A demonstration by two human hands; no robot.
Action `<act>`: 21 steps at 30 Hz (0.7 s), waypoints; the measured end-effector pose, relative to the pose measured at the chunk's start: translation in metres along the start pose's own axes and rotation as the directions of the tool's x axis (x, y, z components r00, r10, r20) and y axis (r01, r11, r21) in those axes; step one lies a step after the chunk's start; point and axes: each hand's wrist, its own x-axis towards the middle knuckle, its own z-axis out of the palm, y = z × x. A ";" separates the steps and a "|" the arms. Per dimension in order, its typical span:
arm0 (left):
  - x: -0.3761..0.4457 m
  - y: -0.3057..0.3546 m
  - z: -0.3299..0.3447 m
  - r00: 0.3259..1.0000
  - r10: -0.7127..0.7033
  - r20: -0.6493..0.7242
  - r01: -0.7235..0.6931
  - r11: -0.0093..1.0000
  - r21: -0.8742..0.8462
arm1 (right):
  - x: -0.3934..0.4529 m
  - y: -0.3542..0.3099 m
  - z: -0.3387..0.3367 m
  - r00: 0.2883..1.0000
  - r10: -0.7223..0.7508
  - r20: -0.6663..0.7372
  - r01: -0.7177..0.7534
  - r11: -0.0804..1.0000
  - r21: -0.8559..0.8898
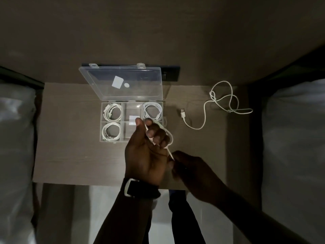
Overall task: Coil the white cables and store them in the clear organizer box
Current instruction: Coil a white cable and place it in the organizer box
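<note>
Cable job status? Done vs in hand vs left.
Done: three coiled cables sit in the clear organizer box. In hand: left hand holds a loop of white cable; right hand feeds it. Left: one loose cable on the table.

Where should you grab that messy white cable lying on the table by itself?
Take the loose cable by its plug end. That end lies free on the table, apart from the tangled loops further right. Come from above on the box side; the plug is stiff, so fingers can pinch it easily.
</note>
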 end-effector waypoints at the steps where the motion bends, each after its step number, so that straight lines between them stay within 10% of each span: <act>1: 0.001 -0.002 -0.002 0.997 0.053 -0.064 -0.048 0.995 0.089 | -0.003 -0.004 0.001 0.999 -0.007 0.033 0.007 1.000 0.003; 5: -0.011 -0.020 -0.016 0.946 0.323 -0.010 -0.218 0.661 0.718 | -0.012 -0.022 -0.007 0.997 -0.041 0.066 0.055 0.969 -0.243; 9: -0.019 -0.032 -0.021 0.901 0.396 0.177 -0.313 0.310 0.898 | -0.009 -0.034 -0.024 0.961 -0.193 -0.197 0.134 0.952 -0.276; 11: -0.021 -0.036 -0.017 0.909 0.399 0.119 -0.276 0.362 0.890 | -0.005 -0.032 -0.026 0.954 -0.022 -0.300 0.040 0.998 0.057; 15: -0.025 -0.031 -0.011 0.969 0.202 -0.142 -0.099 0.844 0.527 | 0.003 -0.030 -0.016 0.908 0.169 -0.383 0.088 0.818 0.568; 21: -0.030 -0.033 -0.010 0.950 0.205 -0.237 -0.088 0.900 0.427 | 0.009 -0.029 0.014 0.800 0.292 -0.524 0.154 0.745 0.649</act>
